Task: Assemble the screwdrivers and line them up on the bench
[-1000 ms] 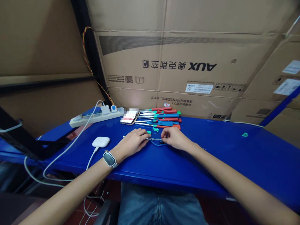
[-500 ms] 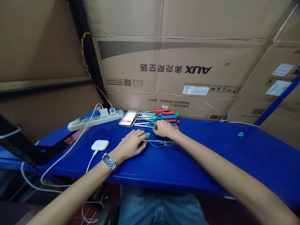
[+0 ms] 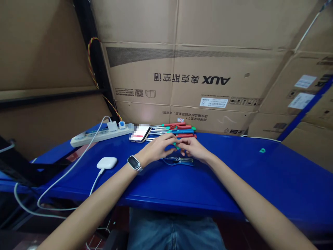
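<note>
My left hand (image 3: 161, 147), with a watch (image 3: 134, 162) on its wrist, is closed with its thumb and fingers around a small green plastic piece (image 3: 177, 146). My right hand (image 3: 194, 148) meets it from the other side, its fingertips pinched at the same piece, partly hiding it. Just below the hands lies a thin assembly with a clear body and a metal rod (image 3: 186, 160), a blue strip (image 3: 182, 164) curving along its near side. Behind the hands are several long-necked tools with red and blue handles (image 3: 183, 131), which look like stick lighters; my fingers cover some of them.
A phone (image 3: 140, 134) lies left of the tools. A power strip (image 3: 85, 139) with plugs and a white case (image 3: 107, 163) on a cable are farther left. Another green piece (image 3: 262, 150) rests on the blue table (image 3: 234, 166) at right. A cardboard wall (image 3: 166, 100) stands behind.
My right hand has drawn back from the tools toward my left hand. My left hand has lifted off the thin assembly and moved right; the fingertips now meet at the green piece.
</note>
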A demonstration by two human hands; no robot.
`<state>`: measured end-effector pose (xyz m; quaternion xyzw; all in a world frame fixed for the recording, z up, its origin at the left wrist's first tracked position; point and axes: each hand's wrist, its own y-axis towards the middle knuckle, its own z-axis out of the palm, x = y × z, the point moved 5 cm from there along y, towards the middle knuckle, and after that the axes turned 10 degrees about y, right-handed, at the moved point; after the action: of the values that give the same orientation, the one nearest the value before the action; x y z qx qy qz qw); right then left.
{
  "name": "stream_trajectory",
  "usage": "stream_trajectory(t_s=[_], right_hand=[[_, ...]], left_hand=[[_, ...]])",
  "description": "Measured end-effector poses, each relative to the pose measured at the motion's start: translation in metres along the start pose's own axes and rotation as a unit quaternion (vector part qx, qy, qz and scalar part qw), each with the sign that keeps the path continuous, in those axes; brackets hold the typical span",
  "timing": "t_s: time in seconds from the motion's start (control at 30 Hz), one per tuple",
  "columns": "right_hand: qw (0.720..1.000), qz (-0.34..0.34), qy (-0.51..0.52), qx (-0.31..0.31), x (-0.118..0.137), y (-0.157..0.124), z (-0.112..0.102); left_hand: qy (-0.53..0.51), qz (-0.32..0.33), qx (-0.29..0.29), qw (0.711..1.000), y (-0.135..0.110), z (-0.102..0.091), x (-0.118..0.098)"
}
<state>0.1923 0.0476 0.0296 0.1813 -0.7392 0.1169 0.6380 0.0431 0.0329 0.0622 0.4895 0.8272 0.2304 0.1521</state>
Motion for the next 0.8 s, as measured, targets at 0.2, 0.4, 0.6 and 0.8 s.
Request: stream_trajectory(t_s=[0.2,0.4,0.6,0.8], right_hand=[[0.998,0.001,0.065,0.023,0.003,-0.004,0.003],[0.998,-0.023,0.065,-0.009,0.007,-0.011,0.003],[0.997,-0.065,0.012,-0.042,0.004,-0.014,0.006],[0.995,-0.09,-0.03,-0.043,0.007,-0.015,0.007]], left_hand=[[-0.05,-0.021,-0.032,0.998,-0.011,-0.002,0.001],[-0.052,-0.058,-0.046,0.996,-0.015,-0.006,0.01],[-0.087,-0.082,-0.01,0.993,-0.018,0.001,0.011],[-0.07,-0.068,-0.011,0.995,-0.019,0.003,0.012]])
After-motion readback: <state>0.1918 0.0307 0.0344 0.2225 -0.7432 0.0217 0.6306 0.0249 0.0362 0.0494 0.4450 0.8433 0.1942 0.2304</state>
